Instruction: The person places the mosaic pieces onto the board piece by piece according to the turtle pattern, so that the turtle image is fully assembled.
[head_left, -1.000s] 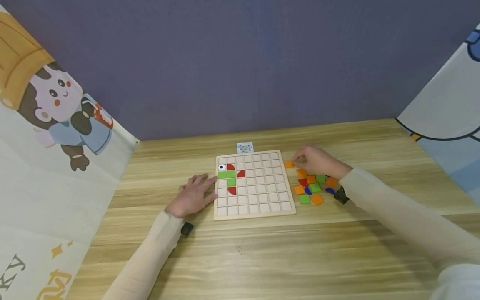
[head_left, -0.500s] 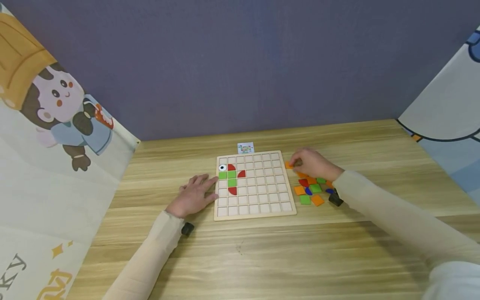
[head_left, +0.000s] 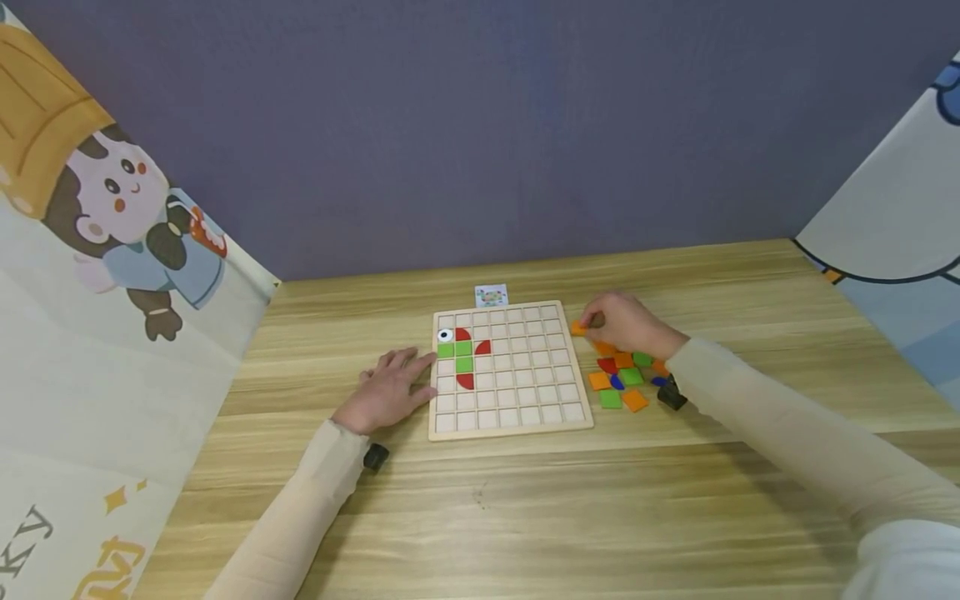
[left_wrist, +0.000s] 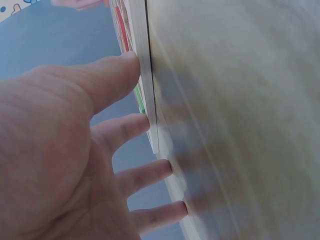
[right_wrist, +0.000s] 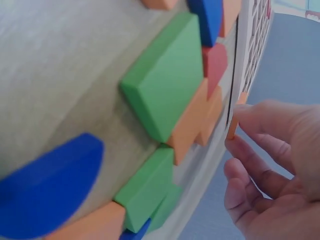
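Observation:
A wooden grid board [head_left: 528, 399] lies flat on the table. On its left part sit an eye tile [head_left: 445, 335], several green square tiles and red quarter-round tiles [head_left: 483, 347]. My left hand [head_left: 386, 390] rests with spread fingers against the board's left edge; in the left wrist view its thumb [left_wrist: 112, 75] and index fingertip meet the board's side. Just off the board's upper right edge, my right hand [head_left: 626, 323] pinches an orange tile [right_wrist: 236, 119] between thumb and finger. That hand partly covers the tile in the head view.
Loose orange, green, red and blue tiles lie right of the board, among them a green square [head_left: 611, 399] and an orange square [head_left: 635, 401]. A small picture card [head_left: 491, 296] touches the board's back edge. A dark wall [head_left: 480, 142] stands behind the table.
My right hand has shifted slightly left and its fingers have come over the orange tile, covering more of it. The left hand and the tiles on the board stay put.

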